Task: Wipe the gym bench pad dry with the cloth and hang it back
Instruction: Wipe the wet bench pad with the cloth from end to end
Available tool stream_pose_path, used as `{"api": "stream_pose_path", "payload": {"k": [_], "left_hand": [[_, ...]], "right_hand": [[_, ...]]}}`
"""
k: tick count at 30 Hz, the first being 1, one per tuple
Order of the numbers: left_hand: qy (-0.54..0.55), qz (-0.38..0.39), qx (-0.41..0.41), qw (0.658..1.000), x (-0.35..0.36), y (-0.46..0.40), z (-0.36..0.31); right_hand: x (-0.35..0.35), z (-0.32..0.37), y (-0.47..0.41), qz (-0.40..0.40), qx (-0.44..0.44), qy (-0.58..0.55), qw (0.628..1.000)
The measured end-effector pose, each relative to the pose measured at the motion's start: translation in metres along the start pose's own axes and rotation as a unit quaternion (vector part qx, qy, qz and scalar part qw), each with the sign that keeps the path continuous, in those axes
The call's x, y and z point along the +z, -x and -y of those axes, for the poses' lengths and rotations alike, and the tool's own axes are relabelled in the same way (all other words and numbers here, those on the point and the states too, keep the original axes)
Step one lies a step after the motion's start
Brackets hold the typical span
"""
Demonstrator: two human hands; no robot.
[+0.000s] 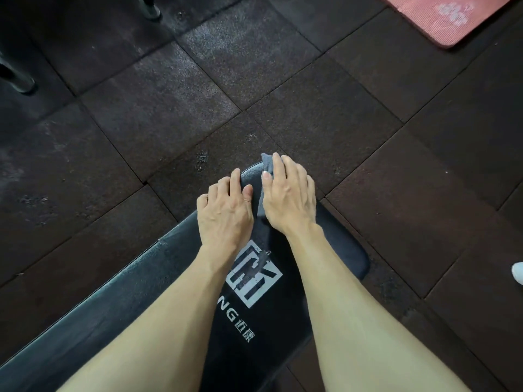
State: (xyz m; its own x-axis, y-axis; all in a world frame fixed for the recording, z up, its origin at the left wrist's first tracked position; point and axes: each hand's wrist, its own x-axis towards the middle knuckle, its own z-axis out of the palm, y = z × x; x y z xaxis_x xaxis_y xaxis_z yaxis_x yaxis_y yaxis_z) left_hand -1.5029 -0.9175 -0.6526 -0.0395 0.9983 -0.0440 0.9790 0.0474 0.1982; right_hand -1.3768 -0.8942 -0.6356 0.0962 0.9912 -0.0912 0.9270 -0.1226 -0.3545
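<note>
A black padded gym bench pad (pixel 334 258) with a white square logo runs from the bottom left up to the middle of the view. My right hand (pixel 288 196) lies flat on a dark grey cloth (pixel 266 162) near the pad's far end; most of the cloth is hidden under the palm, with a corner sticking out past the fingertips. My left hand (pixel 223 210) rests beside it at the pad's left edge, its fingers curled over the rim and its thumb on top. The two hands nearly touch.
Dark rubber floor tiles (pixel 169 114) surround the bench. A pink exercise mat (pixel 447 15) lies at the top right. Dark equipment legs (pixel 22 80) stand at the top left. A white shoe tip (pixel 518 273) shows at the right edge.
</note>
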Motion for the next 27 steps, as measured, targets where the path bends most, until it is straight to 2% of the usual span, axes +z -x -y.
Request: {"api": "stream_pose_path", "payload": {"k": [3,7,10,12,14,17,23,27], "left_hand": [[-0.022,-0.006,-0.003,1.0,0.0,0.0,-0.001],[-0.038,-0.012,-0.009,0.999,0.0,0.001,-0.004],[-0.033,-0.012,-0.017,0.999,0.0,0.002,-0.006],[-0.029,-0.018,-0.018,0.999,0.002,0.001,-0.006],[-0.024,-0.018,-0.018,0.999,0.005,0.0,-0.006],[-0.016,-0.016,-0.013,1.0,0.007,0.001,-0.005],[0.009,-0.008,-0.03,0.999,0.003,0.003,-0.015],[-0.001,-0.019,0.078,0.997,0.001,0.023,-0.03]], "right_hand": [[-0.003,-0.001,-0.01,0.008,0.029,-0.001,1.0],[-0.008,-0.017,0.018,-0.043,0.146,0.018,0.988],[-0.008,-0.019,0.02,-0.03,0.226,0.046,0.972],[-0.007,-0.013,0.006,-0.025,0.213,0.036,0.976],[-0.004,-0.012,0.004,-0.029,0.156,0.026,0.987],[-0.002,-0.026,0.028,-0.07,0.109,0.021,0.991],[-0.009,-0.059,0.068,-0.113,0.205,0.029,0.972],[-0.022,-0.085,0.094,-0.113,0.313,-0.022,0.943]]}}
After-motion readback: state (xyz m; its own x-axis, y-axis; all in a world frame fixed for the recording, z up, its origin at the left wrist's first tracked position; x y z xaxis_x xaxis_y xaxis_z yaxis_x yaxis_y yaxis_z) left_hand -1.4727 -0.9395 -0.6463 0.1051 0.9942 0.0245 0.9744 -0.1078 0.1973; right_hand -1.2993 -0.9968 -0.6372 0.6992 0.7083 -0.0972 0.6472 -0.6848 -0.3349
